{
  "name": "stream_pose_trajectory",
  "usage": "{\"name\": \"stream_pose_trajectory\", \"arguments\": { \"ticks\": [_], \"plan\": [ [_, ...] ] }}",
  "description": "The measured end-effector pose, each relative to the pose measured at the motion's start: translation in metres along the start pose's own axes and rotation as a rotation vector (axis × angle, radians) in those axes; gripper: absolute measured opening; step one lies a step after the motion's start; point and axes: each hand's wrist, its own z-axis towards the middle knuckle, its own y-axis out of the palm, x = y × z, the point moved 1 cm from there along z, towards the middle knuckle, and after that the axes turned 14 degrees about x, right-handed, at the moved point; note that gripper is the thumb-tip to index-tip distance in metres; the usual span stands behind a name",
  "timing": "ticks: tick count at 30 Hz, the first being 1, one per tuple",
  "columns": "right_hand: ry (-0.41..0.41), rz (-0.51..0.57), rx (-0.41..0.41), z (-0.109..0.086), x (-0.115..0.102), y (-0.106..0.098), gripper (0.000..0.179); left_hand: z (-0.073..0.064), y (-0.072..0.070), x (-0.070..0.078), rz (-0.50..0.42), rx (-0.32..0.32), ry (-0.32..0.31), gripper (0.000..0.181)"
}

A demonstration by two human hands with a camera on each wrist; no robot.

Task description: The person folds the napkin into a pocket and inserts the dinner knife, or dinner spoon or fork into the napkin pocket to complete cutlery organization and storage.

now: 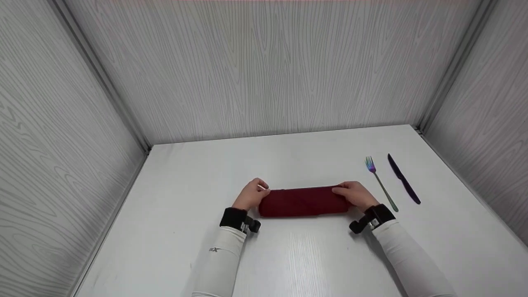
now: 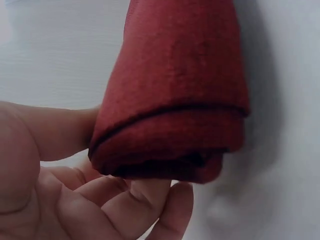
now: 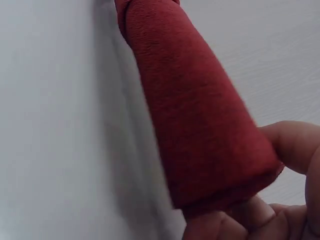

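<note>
A dark red cloth [image 1: 303, 202], folded into a long flat roll, lies crosswise between my hands in the head view. My left hand [image 1: 251, 196] pinches its left end, thumb on one side and fingers curled under. The layered folds of that cloth end [image 2: 175, 135] show in the left wrist view. At the opposite end my right hand [image 1: 357, 196] grips the cloth the same way, its thumb [image 3: 295, 145] against the edge. Both wrist views show a shadow beside the cloth; whether its middle touches the table cannot be told.
On the white table [image 1: 198, 173], a rainbow-coloured fork [image 1: 377, 177] lies just beyond my right hand. A dark purple knife [image 1: 403, 178] lies to the right of the fork. Pale wood-grain panels [image 1: 268, 70] stand around the back and sides.
</note>
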Motion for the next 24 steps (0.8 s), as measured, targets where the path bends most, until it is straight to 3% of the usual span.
{"name": "stream_pose_trajectory", "arguments": {
  "ticks": [7,11,15,17,19,24],
  "plan": [
    [-0.119,-0.218,0.050,-0.006,-0.004,0.000,0.042,0.000,0.004,-0.004,0.127,0.030,0.050,0.014],
    [-0.107,-0.240,0.072,-0.009,-0.007,-0.003,0.047,-0.001,0.000,-0.002,0.155,0.092,0.107,0.013],
    [-0.125,-0.193,0.166,-0.010,-0.013,-0.008,0.039,-0.004,-0.006,0.009,0.111,0.152,0.188,0.008],
    [-0.145,-0.137,0.186,-0.011,-0.019,-0.009,0.033,-0.006,-0.008,0.016,0.114,0.122,0.232,0.006],
    [-0.151,-0.079,0.164,-0.013,-0.024,-0.007,0.028,-0.009,-0.007,0.022,0.132,0.044,0.256,0.007],
    [-0.094,0.012,-0.018,-0.018,-0.030,0.002,0.027,-0.017,-0.003,0.027,0.219,-0.144,0.280,0.023]
  ]
}}
